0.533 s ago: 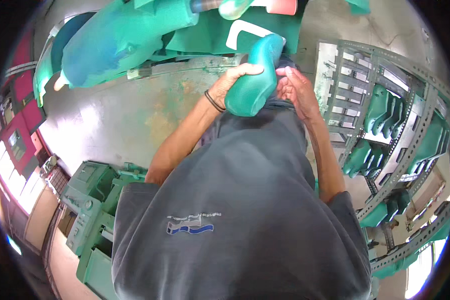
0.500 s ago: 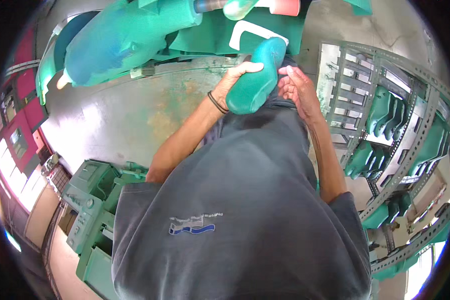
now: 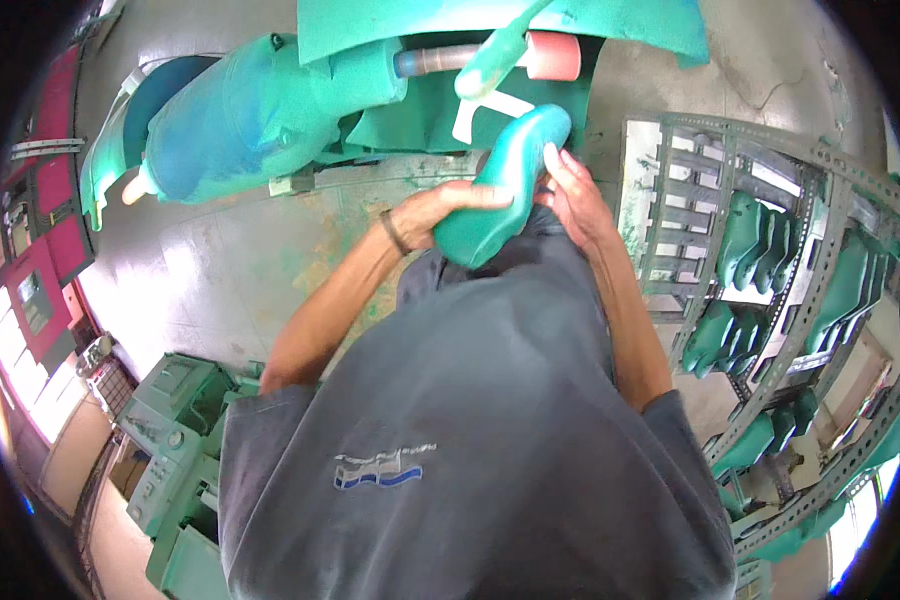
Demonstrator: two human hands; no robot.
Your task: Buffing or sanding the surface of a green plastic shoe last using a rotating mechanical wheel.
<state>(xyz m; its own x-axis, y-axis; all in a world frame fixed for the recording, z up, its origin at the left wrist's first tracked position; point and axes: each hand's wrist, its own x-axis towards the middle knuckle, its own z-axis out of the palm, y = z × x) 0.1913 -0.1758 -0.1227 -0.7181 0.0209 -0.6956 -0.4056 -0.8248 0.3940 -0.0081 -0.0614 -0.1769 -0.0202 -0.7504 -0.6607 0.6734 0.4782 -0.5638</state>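
Note:
A glossy green foot-shaped piece (image 3: 485,225), long and rounded like a shoe last, is tilted in front of my body. My left hand (image 3: 438,210) is closed round its near left side, thumb lying across the top; the other fingers are hidden underneath. At its right edge, my right hand (image 3: 577,203) grips with the fingertips, partly hidden by the piece. Just beyond it are a white bracket (image 3: 465,120) and a rounded green-coated knob (image 3: 490,72) on the machine.
A large green-blue padded roller (image 3: 220,120) lies at the far left, with a pink cylinder (image 3: 553,56) on the machine's shaft. At right, a perforated metal rack (image 3: 820,260) bears several green foot-shaped pieces (image 3: 755,240). A green dust-coated machine (image 3: 170,430) stands at the near left.
The green piece has come nearer my body and slightly left. My right hand has closed onto its edge, where its fingers were looser before. My view has shifted a little.

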